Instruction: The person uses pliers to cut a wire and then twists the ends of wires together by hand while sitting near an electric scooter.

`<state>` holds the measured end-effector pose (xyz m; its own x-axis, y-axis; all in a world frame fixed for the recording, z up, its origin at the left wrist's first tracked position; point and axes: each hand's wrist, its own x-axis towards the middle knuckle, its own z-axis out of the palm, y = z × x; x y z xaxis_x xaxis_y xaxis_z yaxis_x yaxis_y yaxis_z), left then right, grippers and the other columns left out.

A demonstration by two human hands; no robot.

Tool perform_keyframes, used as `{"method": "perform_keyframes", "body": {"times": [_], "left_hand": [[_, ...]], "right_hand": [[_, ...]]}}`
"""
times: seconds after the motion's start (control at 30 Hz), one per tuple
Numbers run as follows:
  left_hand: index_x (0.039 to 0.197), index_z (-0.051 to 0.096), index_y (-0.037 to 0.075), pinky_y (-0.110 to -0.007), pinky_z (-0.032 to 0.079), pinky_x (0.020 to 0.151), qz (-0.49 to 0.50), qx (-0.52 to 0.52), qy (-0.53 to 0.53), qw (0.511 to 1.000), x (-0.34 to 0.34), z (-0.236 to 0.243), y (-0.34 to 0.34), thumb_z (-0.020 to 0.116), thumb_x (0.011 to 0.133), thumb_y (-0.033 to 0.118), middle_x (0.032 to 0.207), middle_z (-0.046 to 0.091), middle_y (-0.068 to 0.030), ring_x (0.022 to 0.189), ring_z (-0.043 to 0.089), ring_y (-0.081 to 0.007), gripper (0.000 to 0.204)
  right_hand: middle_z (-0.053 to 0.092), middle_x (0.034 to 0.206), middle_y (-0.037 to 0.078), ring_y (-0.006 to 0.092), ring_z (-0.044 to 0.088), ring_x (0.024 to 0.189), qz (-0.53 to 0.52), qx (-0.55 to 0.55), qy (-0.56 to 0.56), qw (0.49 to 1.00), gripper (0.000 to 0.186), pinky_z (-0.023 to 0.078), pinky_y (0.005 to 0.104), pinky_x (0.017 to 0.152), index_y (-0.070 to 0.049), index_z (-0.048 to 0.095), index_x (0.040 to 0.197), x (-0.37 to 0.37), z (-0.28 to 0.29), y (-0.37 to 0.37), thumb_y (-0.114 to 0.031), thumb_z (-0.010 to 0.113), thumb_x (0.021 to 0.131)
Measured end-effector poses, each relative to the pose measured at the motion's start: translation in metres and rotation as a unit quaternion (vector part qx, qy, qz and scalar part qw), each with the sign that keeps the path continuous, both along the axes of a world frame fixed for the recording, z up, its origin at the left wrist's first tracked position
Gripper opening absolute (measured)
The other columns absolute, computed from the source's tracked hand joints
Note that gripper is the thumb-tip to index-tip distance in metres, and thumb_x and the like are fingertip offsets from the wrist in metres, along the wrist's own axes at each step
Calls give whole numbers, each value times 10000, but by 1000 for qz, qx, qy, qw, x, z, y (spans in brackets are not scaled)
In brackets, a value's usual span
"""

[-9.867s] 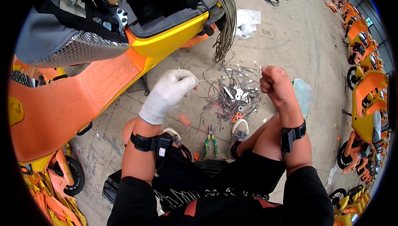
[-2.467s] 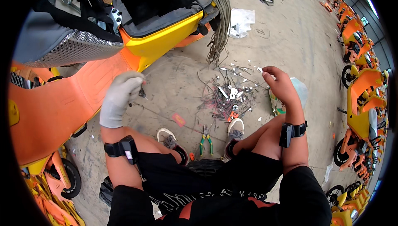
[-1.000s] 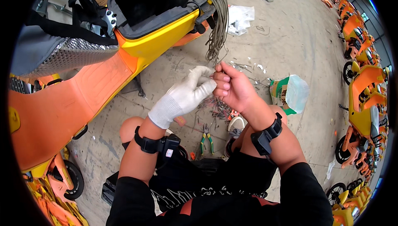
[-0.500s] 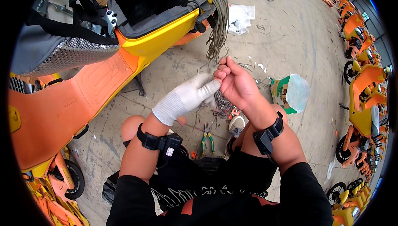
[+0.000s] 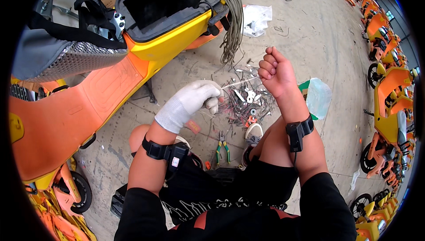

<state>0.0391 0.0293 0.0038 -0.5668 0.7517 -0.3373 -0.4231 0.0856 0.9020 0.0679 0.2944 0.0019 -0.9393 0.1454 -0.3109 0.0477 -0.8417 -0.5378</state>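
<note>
A thin white thread (image 5: 241,82) is stretched taut between my two hands. My left hand (image 5: 192,98), in a white knit glove, has its fingers curled around the thread's near end, or the thread comes off the glove there; I cannot tell which. At the other end, my bare right hand (image 5: 278,73) is closed on the thread, held higher and to the right. Below both hands, a scatter of dark wire offcuts and white scraps (image 5: 248,104) covers the floor. Green-and-yellow handled pliers (image 5: 222,148) lie between my feet, with their jaws pointing away from me.
On the left stands an orange-and-yellow scooter (image 5: 110,81) with an open black compartment (image 5: 159,2). A bundle of grey-green cables (image 5: 231,33) hangs from its edge. A clear plastic bag (image 5: 256,19) and a green-and-white package (image 5: 318,97) lie on the floor. Rows of scooters (image 5: 389,112) line the right.
My hands, together before, are now apart. The right moved up and right, the left slightly left and down. The thread now shows between them, and the floor scraps are uncovered.
</note>
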Motion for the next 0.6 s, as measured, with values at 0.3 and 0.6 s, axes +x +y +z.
{"method": "perform_keyframes", "body": {"times": [0.3,0.6], "left_hand": [[830,616,-26,-286,470,626,22,-48,51,997,3,4,1,506,896,132,655,547,-42,618,568,-158,205],[765,619,-15,-268,448,592,43,-115,113,986,5,10,1,520,875,137,662,565,-42,591,529,-118,212]], "right_hand": [[272,575,-64,68,240,472,-15,6,-2,1000,177,220,244,417,-82,506,932,3,6,8,-208,465,1049],[261,573,-60,77,229,464,-55,23,-11,998,177,208,254,417,-88,501,939,0,1,18,-223,465,1048]]}}
